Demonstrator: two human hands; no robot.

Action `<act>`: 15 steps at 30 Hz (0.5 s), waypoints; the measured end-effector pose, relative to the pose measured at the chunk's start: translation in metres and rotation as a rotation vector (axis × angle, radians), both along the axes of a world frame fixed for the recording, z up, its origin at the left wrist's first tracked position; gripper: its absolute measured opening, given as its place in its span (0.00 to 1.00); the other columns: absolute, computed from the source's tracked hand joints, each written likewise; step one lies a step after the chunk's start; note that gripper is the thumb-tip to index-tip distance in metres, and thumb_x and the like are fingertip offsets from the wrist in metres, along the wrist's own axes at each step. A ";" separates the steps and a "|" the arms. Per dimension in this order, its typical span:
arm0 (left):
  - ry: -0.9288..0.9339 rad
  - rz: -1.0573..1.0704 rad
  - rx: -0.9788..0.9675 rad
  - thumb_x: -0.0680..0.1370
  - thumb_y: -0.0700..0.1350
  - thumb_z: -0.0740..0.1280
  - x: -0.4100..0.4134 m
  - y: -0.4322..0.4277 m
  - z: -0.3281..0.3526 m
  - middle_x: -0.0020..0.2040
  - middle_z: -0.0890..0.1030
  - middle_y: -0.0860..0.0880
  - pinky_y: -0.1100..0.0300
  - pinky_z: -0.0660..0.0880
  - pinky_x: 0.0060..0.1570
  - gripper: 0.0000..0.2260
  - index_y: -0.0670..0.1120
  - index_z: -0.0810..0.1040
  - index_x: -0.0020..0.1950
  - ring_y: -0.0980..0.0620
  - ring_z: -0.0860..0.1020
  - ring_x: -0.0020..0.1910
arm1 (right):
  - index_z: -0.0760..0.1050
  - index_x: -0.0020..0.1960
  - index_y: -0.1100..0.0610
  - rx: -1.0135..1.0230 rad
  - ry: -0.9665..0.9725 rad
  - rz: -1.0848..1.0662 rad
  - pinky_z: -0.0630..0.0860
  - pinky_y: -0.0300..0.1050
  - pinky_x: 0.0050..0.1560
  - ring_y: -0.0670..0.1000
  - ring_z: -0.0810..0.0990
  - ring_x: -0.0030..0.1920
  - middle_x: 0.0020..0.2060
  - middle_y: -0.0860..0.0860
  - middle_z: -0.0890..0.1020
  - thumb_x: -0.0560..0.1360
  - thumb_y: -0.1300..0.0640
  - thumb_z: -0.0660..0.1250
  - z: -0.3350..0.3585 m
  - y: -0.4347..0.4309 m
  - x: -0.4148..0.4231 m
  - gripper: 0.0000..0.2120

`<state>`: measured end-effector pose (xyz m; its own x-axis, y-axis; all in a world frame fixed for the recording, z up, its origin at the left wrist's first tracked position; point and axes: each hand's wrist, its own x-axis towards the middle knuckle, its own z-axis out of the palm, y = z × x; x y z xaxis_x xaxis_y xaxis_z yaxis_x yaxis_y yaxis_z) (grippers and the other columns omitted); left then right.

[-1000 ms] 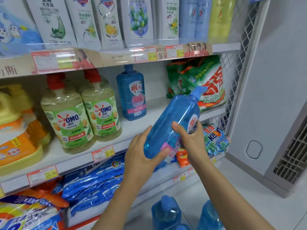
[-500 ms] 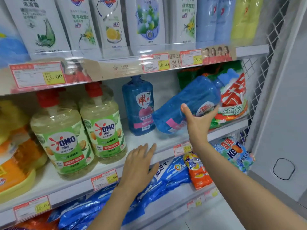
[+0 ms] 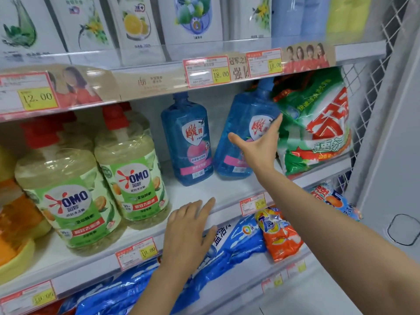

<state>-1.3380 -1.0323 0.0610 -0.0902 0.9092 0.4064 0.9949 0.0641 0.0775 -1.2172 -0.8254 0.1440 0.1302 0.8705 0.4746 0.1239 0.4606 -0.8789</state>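
Right hand (image 3: 256, 146) lies spread wide and flat on the front of the bottle (image 3: 241, 123), pushing it, not gripping. Left hand (image 3: 188, 228) rests flat on the shelf (image 3: 222, 189) edge and holds nothing. The bottle's base is on the shelf, but it leans toward 1 o'clock, by the green bag (image 3: 318, 123). The job looks almost done; standing it straight is left. The bottle is at 1 o'clock from the left hand.

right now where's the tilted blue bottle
In the head view, right of centre, the tilted blue bottle sits on the middle shelf between the upright blue bottle and the green detergent bag.
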 end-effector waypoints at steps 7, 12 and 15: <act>-0.002 0.003 0.044 0.80 0.55 0.63 0.002 0.000 -0.001 0.67 0.75 0.51 0.52 0.67 0.65 0.24 0.53 0.66 0.76 0.49 0.73 0.65 | 0.40 0.81 0.51 0.076 -0.289 0.047 0.69 0.59 0.67 0.59 0.64 0.74 0.75 0.56 0.63 0.60 0.41 0.82 -0.001 0.026 -0.011 0.65; 0.002 0.001 0.119 0.77 0.52 0.69 0.003 0.002 -0.005 0.62 0.79 0.50 0.50 0.72 0.60 0.24 0.50 0.72 0.72 0.47 0.77 0.60 | 0.37 0.81 0.49 0.024 -0.274 0.132 0.67 0.60 0.70 0.60 0.64 0.74 0.75 0.57 0.61 0.61 0.43 0.82 0.000 0.038 -0.019 0.66; -0.001 -0.006 0.123 0.78 0.52 0.68 0.003 0.003 -0.006 0.62 0.78 0.50 0.50 0.71 0.61 0.23 0.50 0.71 0.73 0.47 0.76 0.60 | 0.35 0.80 0.48 -0.016 -0.332 0.171 0.65 0.63 0.72 0.62 0.61 0.76 0.77 0.58 0.58 0.64 0.42 0.80 0.007 0.039 -0.016 0.64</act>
<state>-1.3348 -1.0295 0.0550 -0.0856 0.8529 0.5151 0.9952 0.0481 0.0857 -1.2331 -0.7861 0.1508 -0.1764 0.8738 0.4531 0.3258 0.4862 -0.8108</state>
